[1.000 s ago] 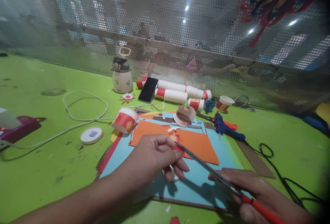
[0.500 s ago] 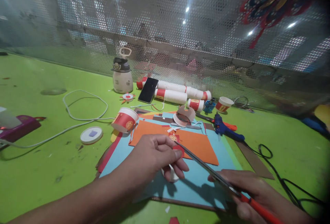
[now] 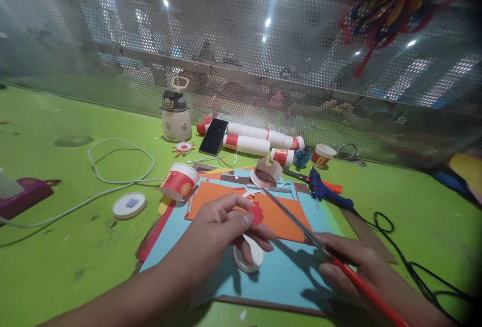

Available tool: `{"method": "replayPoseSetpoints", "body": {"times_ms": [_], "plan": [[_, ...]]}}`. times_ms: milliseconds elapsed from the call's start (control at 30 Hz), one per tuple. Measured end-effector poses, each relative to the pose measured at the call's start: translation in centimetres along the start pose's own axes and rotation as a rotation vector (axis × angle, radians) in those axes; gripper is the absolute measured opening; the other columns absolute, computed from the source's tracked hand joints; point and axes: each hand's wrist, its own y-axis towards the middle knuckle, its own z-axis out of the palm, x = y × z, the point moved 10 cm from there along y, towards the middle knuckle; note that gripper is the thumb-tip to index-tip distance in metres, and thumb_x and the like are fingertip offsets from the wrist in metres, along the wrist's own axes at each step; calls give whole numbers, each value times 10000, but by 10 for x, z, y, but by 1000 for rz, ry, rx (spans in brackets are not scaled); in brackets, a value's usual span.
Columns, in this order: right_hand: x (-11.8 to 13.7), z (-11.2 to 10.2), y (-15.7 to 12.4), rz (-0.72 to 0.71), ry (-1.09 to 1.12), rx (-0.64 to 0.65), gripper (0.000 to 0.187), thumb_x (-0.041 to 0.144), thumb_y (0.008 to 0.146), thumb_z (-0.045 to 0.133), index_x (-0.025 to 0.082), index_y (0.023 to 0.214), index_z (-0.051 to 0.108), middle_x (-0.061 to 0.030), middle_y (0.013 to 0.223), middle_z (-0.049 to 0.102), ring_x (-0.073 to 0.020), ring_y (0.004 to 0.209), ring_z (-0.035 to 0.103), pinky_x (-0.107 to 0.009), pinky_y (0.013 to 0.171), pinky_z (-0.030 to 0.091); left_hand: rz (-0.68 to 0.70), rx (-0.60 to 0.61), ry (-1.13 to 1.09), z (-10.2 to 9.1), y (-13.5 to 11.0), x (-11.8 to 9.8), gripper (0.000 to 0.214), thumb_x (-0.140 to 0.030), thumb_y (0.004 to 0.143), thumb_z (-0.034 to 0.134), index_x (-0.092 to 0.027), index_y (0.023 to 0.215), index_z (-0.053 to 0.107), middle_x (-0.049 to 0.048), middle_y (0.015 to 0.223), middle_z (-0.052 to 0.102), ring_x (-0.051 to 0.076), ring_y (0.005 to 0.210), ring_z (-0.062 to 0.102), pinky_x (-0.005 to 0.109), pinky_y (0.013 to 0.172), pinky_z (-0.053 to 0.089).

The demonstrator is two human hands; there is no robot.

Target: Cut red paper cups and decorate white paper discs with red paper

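Note:
My left hand [image 3: 229, 226] pinches a small piece of red paper [image 3: 256, 213] between thumb and forefinger, its other fingers loosely extended. Beneath those fingers a white paper-cup base [image 3: 249, 255] lies on the light blue sheet [image 3: 286, 279]. My right hand [image 3: 361, 266] is closed round red-handled scissors [image 3: 331, 259]. Their long metal blades point up and left, just right of the red paper and apart from it. Behind them, orange paper [image 3: 218, 196] lies over the blue sheet, with a cut cup ring [image 3: 266, 172] at its far edge.
A red-and-white paper cup [image 3: 179, 182] leans at left, near a white lid-like disc [image 3: 130, 206]. A blue glue gun [image 3: 327, 190] lies right, its black cord trailing forward. Farther back are a phone [image 3: 214, 136], stacked paper cups [image 3: 246, 144] and a bottle [image 3: 176, 118].
The scissor blades have moved off the red paper, which now shows a plain red side instead of its gold print. The white cup base is more exposed below my left hand.

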Motion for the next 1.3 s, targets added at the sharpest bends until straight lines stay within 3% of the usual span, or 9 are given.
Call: {"method": "replayPoseSetpoints", "body": {"times_ms": [233, 400, 533, 700, 833, 933, 1033, 1100, 1300], "plan": [[-4, 2, 4, 110, -145, -10, 374, 497, 873, 576, 233, 1107, 701, -89, 1089, 733, -266, 954, 683, -317, 814, 548, -6, 8, -47, 4, -5, -1, 167, -329, 915, 543, -201, 884, 439, 108, 960, 780, 126, 606, 688, 264, 655, 474], [-9, 6, 4, 121, -282, 25, 313, 460, 863, 594, 261, 1078, 703, -89, 938, 730, -280, 850, 683, -350, 747, 539, -15, 16, -66, 7, -6, -1, 174, -322, 925, 542, -202, 860, 433, 102, 999, 774, 134, 677, 708, 285, 724, 468], [-19, 3, 2, 113, -357, -4, 325, 414, 879, 566, 286, 1157, 676, -94, 974, 712, -276, 861, 674, -351, 748, 522, -11, 11, -62, 7, -7, -4, 200, -347, 919, 558, -205, 858, 431, 96, 1012, 771, 152, 704, 713, 306, 739, 471], [-22, 8, -1, 71, -404, 70, 305, 389, 899, 539, 289, 1154, 673, -93, 945, 685, -256, 821, 655, -348, 748, 497, -28, 5, -53, 7, -8, -3, 190, -336, 929, 533, -208, 853, 416, 102, 1016, 769, 153, 718, 709, 313, 738, 468], [-17, 2, -4, 106, -506, 109, 334, 345, 870, 569, 299, 1189, 656, -107, 978, 652, -291, 876, 636, -403, 749, 481, -63, 28, -61, 9, -8, 5, 181, -335, 933, 514, -204, 845, 424, 109, 1013, 768, 146, 701, 704, 313, 736, 470], [14, -5, -2, 12, -342, 94, 279, 352, 889, 567, 279, 1140, 663, -92, 1026, 645, -259, 921, 619, -378, 793, 477, -85, 53, -89, 13, -8, 10, 143, -297, 927, 504, -199, 844, 442, 115, 987, 770, 148, 684, 704, 326, 745, 485], [55, -16, 5, -97, 8, 26, 249, 402, 934, 521, 208, 948, 676, -57, 884, 660, -194, 808, 598, -317, 745, 468, -96, 72, -108, 19, -8, 13, 143, -264, 905, 526, -192, 807, 450, 125, 934, 773, 159, 682, 703, 331, 738, 510], [64, -16, 13, -29, 225, -4, 293, 450, 917, 546, 194, 882, 683, -42, 839, 662, -178, 773, 580, -294, 696, 446, -102, 96, -122, 25, -9, 15, 162, -254, 897, 541, -194, 782, 444, 131, 907, 772, 180, 739, 711, 334, 740, 527], [68, 20, 28, 128, 719, 74, 281, 436, 808, 675, 157, 777, 662, 4, 696, 598, -131, 652, 515, -264, 630, 410, -171, 158, -144, 36, -9, 30, 174, -263, 855, 610, -202, 776, 468, 112, 873, 760, 232, 893, 712, 334, 725, 554]]}}
